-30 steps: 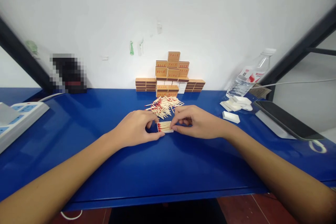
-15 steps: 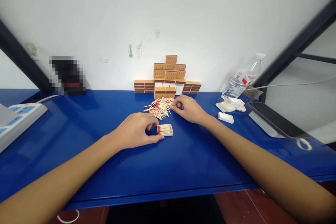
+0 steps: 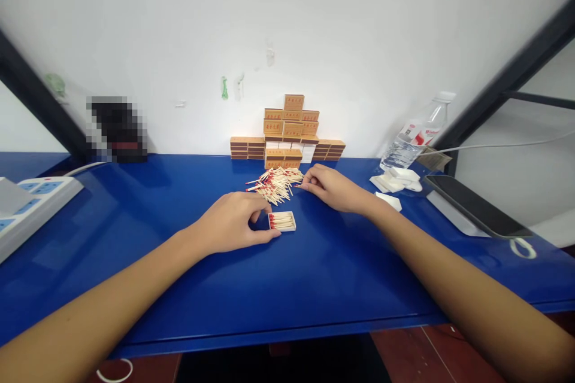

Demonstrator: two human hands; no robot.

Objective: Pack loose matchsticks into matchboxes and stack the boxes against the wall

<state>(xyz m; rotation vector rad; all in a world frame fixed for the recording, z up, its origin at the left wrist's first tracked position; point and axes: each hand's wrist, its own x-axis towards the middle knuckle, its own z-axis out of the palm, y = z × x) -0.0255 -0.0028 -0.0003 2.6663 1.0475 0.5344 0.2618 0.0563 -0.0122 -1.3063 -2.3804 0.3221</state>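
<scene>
A small white matchbox tray [image 3: 288, 228] lies on the blue table with a layer of red-headed matches in it. My left hand [image 3: 236, 222] holds its left end, thumb at the near corner and fingers at the far one. Beyond the tray spreads a loose pile of matches [image 3: 277, 184]. At the right edge of that pile is my right hand [image 3: 330, 187], its thumb and fingertips pinched together. A red match tip shows at the fingertips; how many matches are in the pinch cannot be made out.
Matchboxes [image 3: 293, 129] are stacked against the wall behind the pile. To the right stand a water bottle [image 3: 415, 131], white trays [image 3: 395, 179] and a phone [image 3: 476, 203] on a white block. A power strip [image 3: 40, 209] lies at the left of the blue table [image 3: 269, 293].
My right hand has drawn slightly to the right, away from the match pile, with a red match tip now showing at its fingertips. My left hand stays on the tray.
</scene>
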